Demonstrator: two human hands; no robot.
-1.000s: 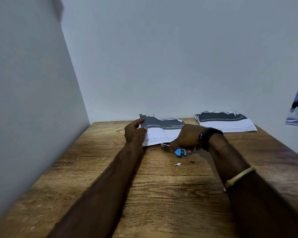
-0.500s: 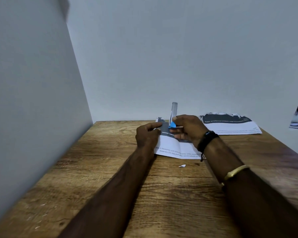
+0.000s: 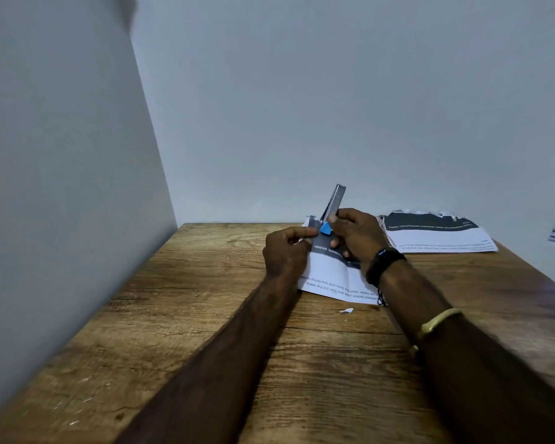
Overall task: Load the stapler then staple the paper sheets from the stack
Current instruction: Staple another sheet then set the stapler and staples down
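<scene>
The stapler [image 3: 335, 203] was held above the far end of the paper sheets [image 3: 330, 277], the grip of the right hand [image 3: 356, 238] closed round its base, its long metal arm standing almost upright. The grip of the left hand [image 3: 284, 251] was pinched on the sheets' left edge, just beside the stapler's blue end

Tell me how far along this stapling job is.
Done: one set of sheets lies apart from the stack. Whether the stapler is loaded, I cannot tell. In hand: the right hand grips the stapler, metal arm pointing up, over the sheets' far corner; the left hand holds their edge. Left: stapling these, then the stack by the wall.
</scene>
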